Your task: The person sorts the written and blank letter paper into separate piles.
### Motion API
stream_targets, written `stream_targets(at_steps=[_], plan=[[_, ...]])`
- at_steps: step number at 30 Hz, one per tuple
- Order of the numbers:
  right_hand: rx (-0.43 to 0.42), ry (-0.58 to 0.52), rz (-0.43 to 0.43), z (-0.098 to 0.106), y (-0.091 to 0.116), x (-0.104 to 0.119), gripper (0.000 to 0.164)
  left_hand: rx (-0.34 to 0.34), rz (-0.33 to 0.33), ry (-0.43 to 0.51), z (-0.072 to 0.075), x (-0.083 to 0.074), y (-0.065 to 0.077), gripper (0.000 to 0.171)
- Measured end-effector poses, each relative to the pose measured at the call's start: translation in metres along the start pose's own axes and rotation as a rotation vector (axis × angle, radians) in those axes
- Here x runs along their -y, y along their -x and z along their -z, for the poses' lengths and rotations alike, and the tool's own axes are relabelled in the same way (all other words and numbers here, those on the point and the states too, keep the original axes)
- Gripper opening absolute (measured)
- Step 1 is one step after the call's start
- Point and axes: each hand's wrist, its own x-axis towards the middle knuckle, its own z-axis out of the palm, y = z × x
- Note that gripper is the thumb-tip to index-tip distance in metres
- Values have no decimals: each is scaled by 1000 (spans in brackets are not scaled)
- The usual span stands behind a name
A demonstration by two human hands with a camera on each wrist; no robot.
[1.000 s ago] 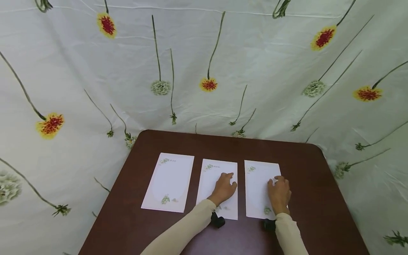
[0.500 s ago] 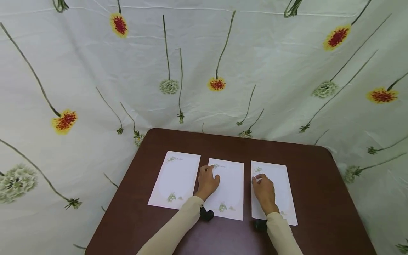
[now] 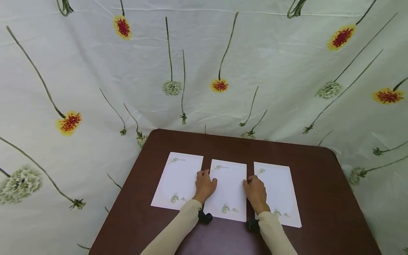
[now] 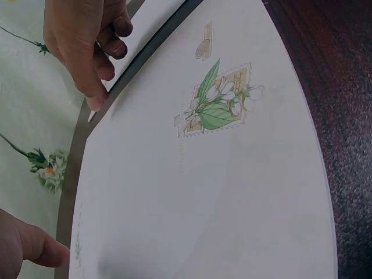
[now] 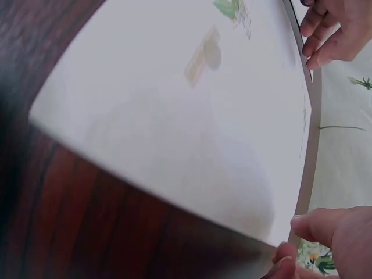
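Observation:
Three white sheets printed with pale green flower motifs lie in a row on a dark brown table. In the head view, my left hand is at the gap between the left sheet and the middle sheet, fingers loosely bent. My right hand is between the middle sheet and the right sheet, its thumb tip right at the middle sheet's right edge. The left wrist view shows my left thumb at that sheet's border. In the right wrist view, my right thumb and fingertips sit apart by a corner.
The brown table has rounded back corners. Behind it hangs a pale curtain printed with flowers and dandelions. Black wrist cameras are strapped under both wrists, close over the table.
My left hand has moved left from over the middle sheet to its left edge. My right hand has moved left from the right sheet to the middle sheet's right edge.

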Motion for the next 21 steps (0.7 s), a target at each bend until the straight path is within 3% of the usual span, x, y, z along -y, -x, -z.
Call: stream_targets(at_steps=[7, 21], plan=[[10, -8, -36, -5, 3, 4, 43, 12, 22, 5, -1, -1, 1, 50], [18, -80, -64, -8, 1, 8, 43, 26, 75, 130, -4, 1, -3, 49]])
